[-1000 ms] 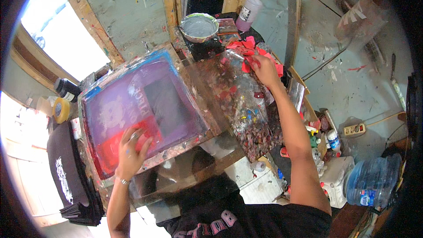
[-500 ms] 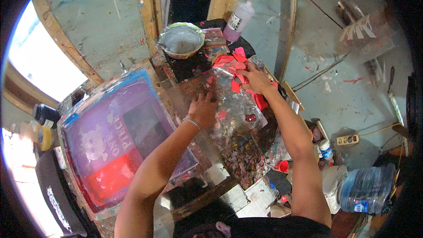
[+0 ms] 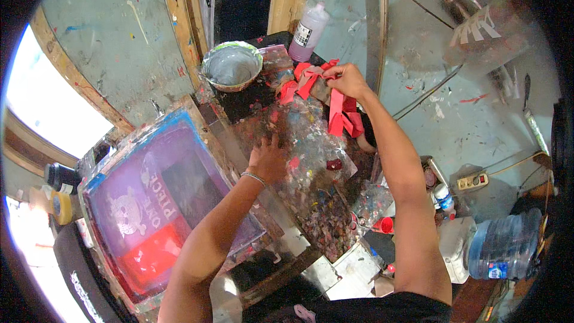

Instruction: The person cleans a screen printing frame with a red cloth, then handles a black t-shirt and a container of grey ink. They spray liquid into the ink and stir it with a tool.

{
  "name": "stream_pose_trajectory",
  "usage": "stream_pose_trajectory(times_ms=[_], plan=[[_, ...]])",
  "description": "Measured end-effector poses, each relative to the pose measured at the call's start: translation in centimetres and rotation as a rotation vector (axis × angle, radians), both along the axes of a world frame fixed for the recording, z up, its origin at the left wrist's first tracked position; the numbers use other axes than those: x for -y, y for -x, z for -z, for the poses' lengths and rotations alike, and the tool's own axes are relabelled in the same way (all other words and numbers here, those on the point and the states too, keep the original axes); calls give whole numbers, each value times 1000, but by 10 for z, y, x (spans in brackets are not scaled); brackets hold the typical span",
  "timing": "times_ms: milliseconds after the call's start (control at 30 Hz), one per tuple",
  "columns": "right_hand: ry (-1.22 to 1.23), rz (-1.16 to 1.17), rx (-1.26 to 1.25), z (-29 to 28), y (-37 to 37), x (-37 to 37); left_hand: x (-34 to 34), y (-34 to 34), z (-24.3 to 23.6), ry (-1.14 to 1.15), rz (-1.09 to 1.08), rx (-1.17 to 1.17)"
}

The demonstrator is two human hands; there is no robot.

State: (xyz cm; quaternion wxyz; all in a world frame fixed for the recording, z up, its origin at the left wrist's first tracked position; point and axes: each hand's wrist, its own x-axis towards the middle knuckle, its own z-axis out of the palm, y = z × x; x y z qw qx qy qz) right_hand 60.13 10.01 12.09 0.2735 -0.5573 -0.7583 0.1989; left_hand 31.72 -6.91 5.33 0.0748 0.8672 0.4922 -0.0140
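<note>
My right hand (image 3: pixel 346 79) is raised at the back of the paint-spattered board, closed on red strips (image 3: pixel 336 111) of thin material, some hanging below it and others lying to its left. My left hand (image 3: pixel 268 157), with a bracelet on the wrist, lies fingers apart on the stained board (image 3: pixel 314 194). Left of it is a screen-printing frame (image 3: pixel 194 106) with purple mesh, a light printed design and a red block of ink. A bowl of grey substance (image 3: pixel 232 67) and a bottle of pink liquid (image 3: pixel 308 33) stand behind the hands.
At the left are a dark jar (image 3: pixel 60 176), yellow tape (image 3: pixel 61 206) and black cloth (image 3: pixel 81 266). At the right are a power strip (image 3: pixel 470 180), a white jug (image 3: pixel 456 260), a large blue water bottle (image 3: pixel 503 242) and a red cup (image 3: pixel 382 225). Walls enclose the back and right.
My left hand has moved from over the screen rightward onto the board. My right hand has lifted some red strips, which now dangle. The camera view has shifted.
</note>
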Motion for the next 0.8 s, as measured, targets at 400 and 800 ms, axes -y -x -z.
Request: stream_pose_trajectory(times_ms=[400, 800], plan=[[-505, 243, -60, -12, 15, -36, 3, 1, 2, 83, 8, -46], [-1153, 668, -727, -146, -18, -65, 2, 1, 3, 111, -14, 20]])
